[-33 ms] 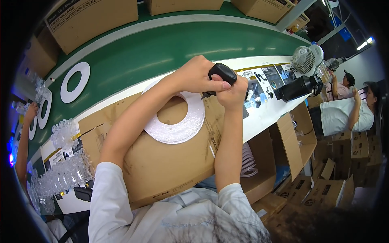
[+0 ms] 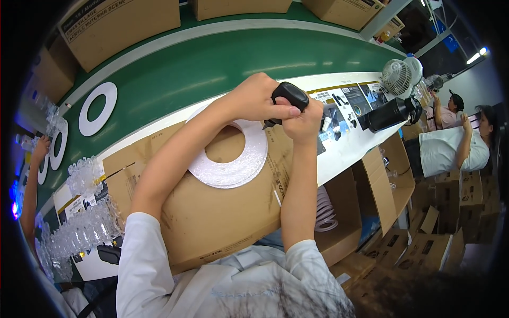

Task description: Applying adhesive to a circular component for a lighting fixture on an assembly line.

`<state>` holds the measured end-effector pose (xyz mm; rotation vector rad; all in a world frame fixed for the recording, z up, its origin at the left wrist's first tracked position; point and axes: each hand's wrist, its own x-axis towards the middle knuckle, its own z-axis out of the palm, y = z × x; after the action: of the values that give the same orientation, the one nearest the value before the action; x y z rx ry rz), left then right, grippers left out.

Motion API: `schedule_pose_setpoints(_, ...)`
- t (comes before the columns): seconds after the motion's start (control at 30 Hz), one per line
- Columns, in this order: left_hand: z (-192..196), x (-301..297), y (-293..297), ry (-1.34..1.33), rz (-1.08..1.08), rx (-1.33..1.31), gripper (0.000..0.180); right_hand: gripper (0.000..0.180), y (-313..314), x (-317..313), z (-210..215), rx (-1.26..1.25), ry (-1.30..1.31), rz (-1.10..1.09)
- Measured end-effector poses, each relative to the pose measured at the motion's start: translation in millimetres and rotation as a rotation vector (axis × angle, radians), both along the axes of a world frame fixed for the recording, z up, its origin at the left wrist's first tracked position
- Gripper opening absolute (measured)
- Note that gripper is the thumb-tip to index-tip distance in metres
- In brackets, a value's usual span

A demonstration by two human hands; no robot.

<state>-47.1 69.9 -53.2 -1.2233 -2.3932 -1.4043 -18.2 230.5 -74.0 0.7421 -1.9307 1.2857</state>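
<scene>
A black hand tool (image 2: 291, 96) with a rounded end and a narrow dark tip is between my hands; its exact kind I cannot make out. My right hand (image 2: 304, 124) is wrapped round it. Closed against its other side is my left hand (image 2: 256, 99), thumb laid across toward the right hand, most fingers hidden. The tip points down near the right rim of a white glittery ring (image 2: 238, 169); whether it touches, I cannot tell. This flat ring lies on a brown cardboard sheet (image 2: 217, 222), its far part covered by my left forearm.
Beyond runs a green conveyor belt (image 2: 175, 79) carrying more white rings (image 2: 87, 124). Clear plastic pieces (image 2: 79, 228) crowd the left, near another person's arm (image 2: 32, 185). Rightward are a black cylinder (image 2: 389, 115), a fan (image 2: 396, 77) and an open carton (image 2: 339, 228) holding rings.
</scene>
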Motion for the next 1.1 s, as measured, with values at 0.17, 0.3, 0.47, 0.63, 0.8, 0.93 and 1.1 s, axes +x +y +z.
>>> schedule_pose_setpoints(0.17, 14, 2, -3, -0.067, 0.003, -0.104, 0.034, 0.018, 4, -1, -1, -0.023, -0.016, -0.004)
schedule_pose_setpoints(0.3, 35, 6, -14, -0.139, 0.024, -0.314, 0.054, 0.03, 12, -1, -7, -0.265, -0.11, 0.039)
schedule_pose_setpoints(0.47, 25, 14, -54, 0.061, 0.262, -0.739, 0.059, 0.031, 11, -5, -7, -0.487, -0.149, 0.104)
schedule_pose_setpoints(0.63, 27, 5, -48, -0.22, 0.325, -1.265, 0.045, 0.031, 10, -4, -7, -0.493, -0.161, 0.075)
schedule_pose_setpoints(0.8, 33, 2, -57, -0.156, 0.45, -1.201, 0.036, 0.033, 9, -9, -11, -0.521, -0.144, -0.001)
schedule_pose_setpoints(0.93, 43, -15, -93, -0.097, 0.73, -1.128, 0.034, 0.034, 13, -14, -15, -0.641, -0.165, 0.053)
schedule_pose_setpoints(1.1, -1, -46, -176, -0.172, 1.205, -0.965, 0.036, 0.032, -2, -10, -11, -0.651, -0.209, 0.137)
